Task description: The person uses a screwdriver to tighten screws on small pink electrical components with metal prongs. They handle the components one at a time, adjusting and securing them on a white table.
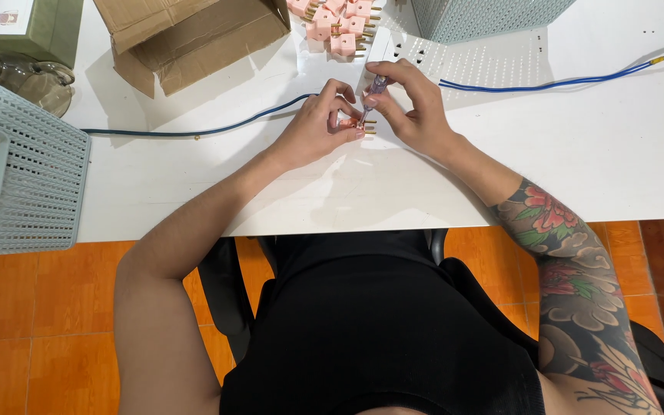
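Observation:
My left hand [318, 123] pinches a small pink plug [352, 124] with brass pins that point right, held just above the white table [194, 177]. My right hand [413, 104] grips a small screwdriver [374, 94] with a clear bluish handle, and its tip is down on the plug. Both hands meet at the table's middle. A pile of several more pink plugs [337, 21] lies at the far edge, beside a white power strip [393, 50].
An open cardboard box [194, 34] sits at the back left. A pale perforated basket [28, 184] stands at the left and another [486, 15] at the back right. A blue cable [194, 132] runs left, and a second one [562, 81] runs right. The floor below is orange tile.

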